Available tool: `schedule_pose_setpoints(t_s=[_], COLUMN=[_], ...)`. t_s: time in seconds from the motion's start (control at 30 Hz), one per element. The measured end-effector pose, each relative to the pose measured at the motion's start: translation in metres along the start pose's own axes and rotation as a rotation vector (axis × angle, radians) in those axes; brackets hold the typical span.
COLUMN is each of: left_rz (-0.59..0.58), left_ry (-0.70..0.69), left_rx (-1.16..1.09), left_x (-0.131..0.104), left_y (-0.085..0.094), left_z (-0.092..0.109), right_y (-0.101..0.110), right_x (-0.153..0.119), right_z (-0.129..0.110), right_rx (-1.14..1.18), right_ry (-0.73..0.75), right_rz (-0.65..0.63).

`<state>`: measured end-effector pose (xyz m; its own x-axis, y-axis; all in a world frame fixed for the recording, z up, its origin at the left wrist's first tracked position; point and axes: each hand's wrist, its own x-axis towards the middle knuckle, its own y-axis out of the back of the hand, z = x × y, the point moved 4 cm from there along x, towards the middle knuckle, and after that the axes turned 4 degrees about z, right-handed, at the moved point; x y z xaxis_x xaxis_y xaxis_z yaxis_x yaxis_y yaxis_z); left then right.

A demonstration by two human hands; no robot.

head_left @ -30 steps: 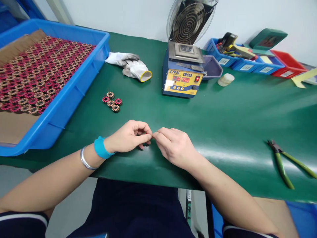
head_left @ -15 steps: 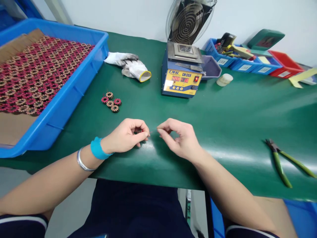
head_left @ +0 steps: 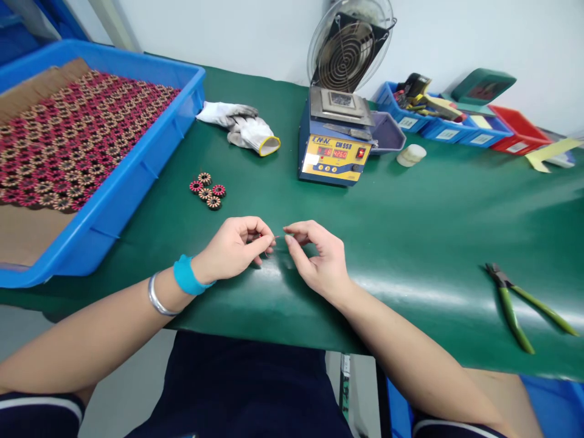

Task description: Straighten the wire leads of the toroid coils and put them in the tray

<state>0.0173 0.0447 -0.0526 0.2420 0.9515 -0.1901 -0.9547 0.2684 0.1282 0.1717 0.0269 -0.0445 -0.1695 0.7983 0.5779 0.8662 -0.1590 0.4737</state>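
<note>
My left hand (head_left: 243, 245) is closed in a pinch on a small wire-wound coil, which the fingers mostly hide. A thin reddish wire lead (head_left: 277, 237) sticks out to the right past the thumb tip. Facing it, my right hand (head_left: 319, 255) holds its thumb and index finger slightly apart, close to the lead's end, with nothing visible between them. Several ring-shaped coils (head_left: 213, 202), wound in red or copper wire, lie in a loose group on the green mat (head_left: 255, 201) beyond my left hand.
A blue tray (head_left: 150, 152) full of coils stands at left. White gloves (head_left: 250, 131) lie behind the loose coils. A solder pot (head_left: 335, 146) with a yellow panel sits at the back, a white jar (head_left: 411, 155) right of it. Green-handled cutters (head_left: 511, 304) lie at right.
My right hand has moved slightly left, nearer the wire lead, and its thumb and index finger have parted a little. My left hand keeps its pinch. The camera view has shifted slightly.
</note>
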Motion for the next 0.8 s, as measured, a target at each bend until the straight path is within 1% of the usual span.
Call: schedule_pose_setpoints(t_s=[0.07,0.2,0.4,0.57,0.7,0.8], left_rz=[0.03,0.046,0.043,0.042,0.036,0.025], left_ry=[0.027,0.036,0.031,0.011,0.004,-0.008], left_rx=[-0.037,-0.055,-0.039,-0.035,-0.02,0.0], left_x=[0.002,0.003,0.002,0.002,0.001,0.001], left_y=[0.001,0.001,0.0,0.001,0.002,0.002], left_z=[0.0,-0.002,-0.001,0.0,0.0,0.0], right_y=[-0.002,-0.009,-0.012,-0.01,-0.01,-0.009], right_x=[-0.002,-0.005,-0.008,-0.008,-0.007,-0.005], right_z=[-0.001,-0.004,-0.006,-0.004,-0.004,-0.003], right_rx=[-0.022,-0.006,0.027,0.029,0.052,0.044], right_ry=[0.044,0.078,0.068,0.048,0.038,0.017], right_rz=[0.012,-0.041,-0.071,-0.061,-0.081,-0.054])
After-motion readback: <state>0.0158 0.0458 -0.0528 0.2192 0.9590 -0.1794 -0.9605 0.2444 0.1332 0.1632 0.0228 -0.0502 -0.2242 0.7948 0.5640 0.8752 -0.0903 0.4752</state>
